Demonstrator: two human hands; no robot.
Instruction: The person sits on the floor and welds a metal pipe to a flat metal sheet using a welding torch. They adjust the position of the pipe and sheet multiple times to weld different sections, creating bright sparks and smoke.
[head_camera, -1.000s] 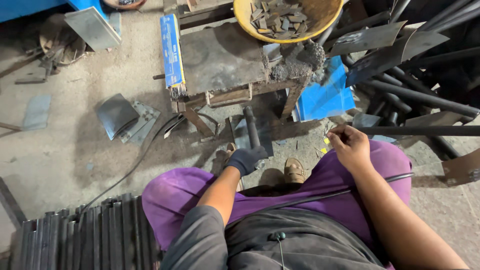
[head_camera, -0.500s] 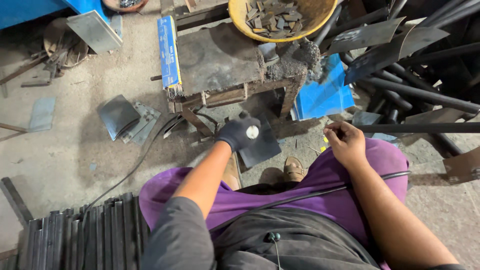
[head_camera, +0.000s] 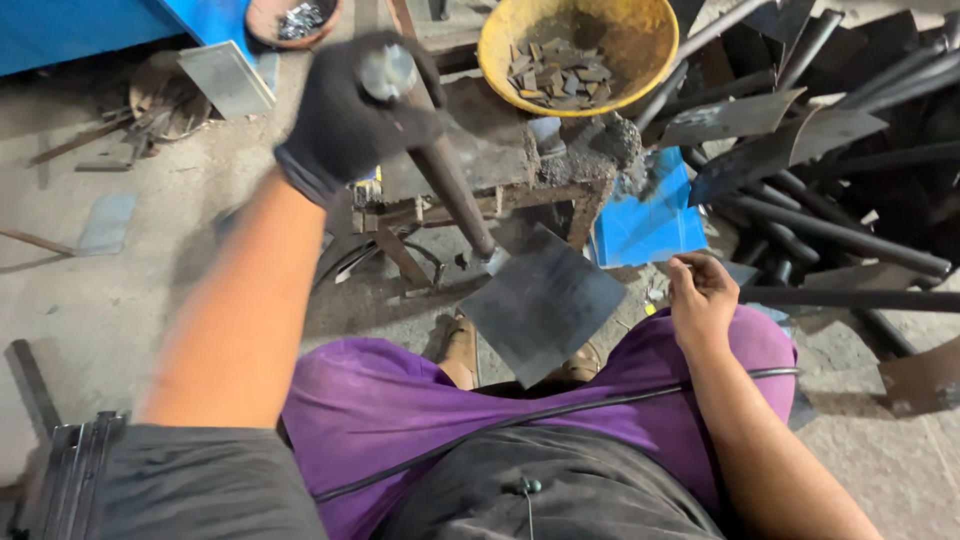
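Note:
My left hand (head_camera: 350, 110), in a black glove, is raised close to the camera. It grips the top of a dark rod handle (head_camera: 450, 195). The rod slants down to a flat, square, dark metal blade (head_camera: 545, 305) that hangs above my purple-trousered knees (head_camera: 400, 400). My bare right hand (head_camera: 700, 295) rests on my right knee with its fingers curled; I see nothing in it. A low, worn metal work stand (head_camera: 500, 165) sits just beyond the blade.
A yellow basin (head_camera: 640, 30) of small metal pieces stands on the far side of the stand. A blue sheet (head_camera: 645, 220) lies beside it. Dark metal rods and cut plates (head_camera: 830, 230) pile up at the right. Several flat bars (head_camera: 60, 460) lie at the lower left.
My left hand picked the bladed tool up from the floor near my feet and lifted it high toward the camera. My right hand stayed on my knee.

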